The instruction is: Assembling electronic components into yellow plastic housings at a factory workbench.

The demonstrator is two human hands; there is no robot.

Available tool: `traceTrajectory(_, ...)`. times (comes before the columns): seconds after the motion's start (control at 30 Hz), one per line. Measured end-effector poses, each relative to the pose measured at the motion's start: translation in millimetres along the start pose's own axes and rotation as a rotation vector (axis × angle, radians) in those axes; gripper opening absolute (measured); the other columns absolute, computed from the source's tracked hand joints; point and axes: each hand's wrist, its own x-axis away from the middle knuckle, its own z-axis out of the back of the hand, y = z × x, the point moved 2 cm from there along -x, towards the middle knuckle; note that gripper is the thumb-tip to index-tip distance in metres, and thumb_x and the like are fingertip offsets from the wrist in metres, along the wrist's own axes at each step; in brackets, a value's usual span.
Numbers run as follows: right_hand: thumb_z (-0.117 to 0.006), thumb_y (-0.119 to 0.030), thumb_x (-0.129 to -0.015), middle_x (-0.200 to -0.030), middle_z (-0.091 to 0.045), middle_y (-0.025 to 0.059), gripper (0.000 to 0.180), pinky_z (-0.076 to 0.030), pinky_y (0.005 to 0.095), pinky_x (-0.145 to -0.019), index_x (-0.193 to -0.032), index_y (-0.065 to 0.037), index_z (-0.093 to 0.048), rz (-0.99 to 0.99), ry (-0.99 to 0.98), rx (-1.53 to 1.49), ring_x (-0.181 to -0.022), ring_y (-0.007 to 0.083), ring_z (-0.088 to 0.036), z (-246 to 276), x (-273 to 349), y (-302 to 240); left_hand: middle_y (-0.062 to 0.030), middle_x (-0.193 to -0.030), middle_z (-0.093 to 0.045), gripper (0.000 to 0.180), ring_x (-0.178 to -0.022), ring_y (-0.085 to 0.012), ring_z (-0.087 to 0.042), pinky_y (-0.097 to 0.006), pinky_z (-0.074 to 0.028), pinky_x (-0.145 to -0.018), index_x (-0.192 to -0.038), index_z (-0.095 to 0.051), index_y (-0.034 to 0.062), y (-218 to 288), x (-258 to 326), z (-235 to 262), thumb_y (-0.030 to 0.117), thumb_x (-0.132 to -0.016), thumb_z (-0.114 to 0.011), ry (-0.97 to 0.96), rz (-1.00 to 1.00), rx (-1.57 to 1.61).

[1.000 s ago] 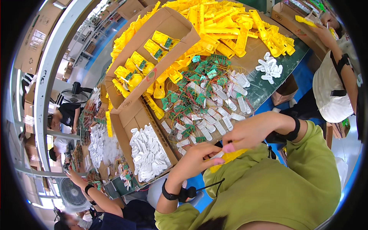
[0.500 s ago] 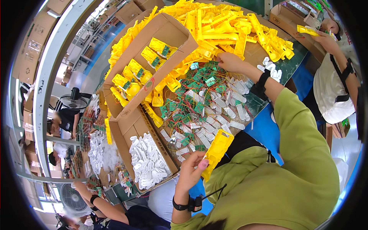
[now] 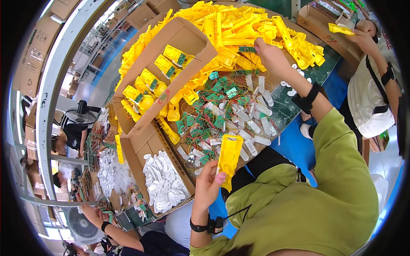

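Note:
My left hand (image 3: 207,184) is closed round the lower end of a long yellow plastic housing (image 3: 230,154), whose hollow, moulded side faces up. My right hand (image 3: 271,56) pinches a small green circuit board (image 3: 247,49) with thin wires trailing from it, raised at the edge of the yellow pile. Beneath it spreads a tangle of wired green circuit boards (image 3: 218,87) mixed with white oval plastic pieces (image 3: 252,123). Whether the raised board's wires lead to any of those white pieces, I cannot tell.
Yellow housings (image 3: 239,26) are heaped along the far side. A tilted cardboard box (image 3: 183,83) holds yellow housings fitted with boards; below it, another box (image 3: 134,147) holds white pieces (image 3: 164,183). Co-workers' hands show at the right (image 3: 363,40) and lower left (image 3: 90,213).
My right hand has risen away from the tangle, lifting a circuit board and its wires. In my left hand the yellow housing has moved slightly left and turned more upright.

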Motion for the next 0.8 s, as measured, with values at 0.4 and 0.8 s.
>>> traceTrajectory(0.4, -0.041, -0.011, -0.084, -0.072, -0.054, 0.0172, 0.009, -0.042, 0.0410, -0.057, -0.088, -0.004, -0.040, 0.221, 0.039, -0.186, -0.069, 0.0355, -0.054, 22, 24, -31, -0.0032, -0.079, -0.052, 0.033, -0.067, -0.0118, -0.047, -0.025, -0.040, -0.062, -0.096, -0.048, 0.0012, 72, -136, -28, 0.017, -0.072, -0.065, 0.254, -0.461, -0.289)
traceTrajectory(0.8, -0.053, -0.009, -0.078, -0.072, -0.057, 0.0173, 0.022, -0.044, 0.0358, -0.055, -0.098, -0.001, -0.050, 0.029, -0.033, -0.467, -0.066, 0.0317, -0.056, 5, 40, -35, -0.0170, -0.072, -0.056, 0.027, -0.069, -0.0330, -0.055, -0.037, -0.042, -0.061, -0.090, -0.049, -0.0003, 72, -222, -69, 0.014, -0.071, -0.062, 0.295, -0.560, -0.688)
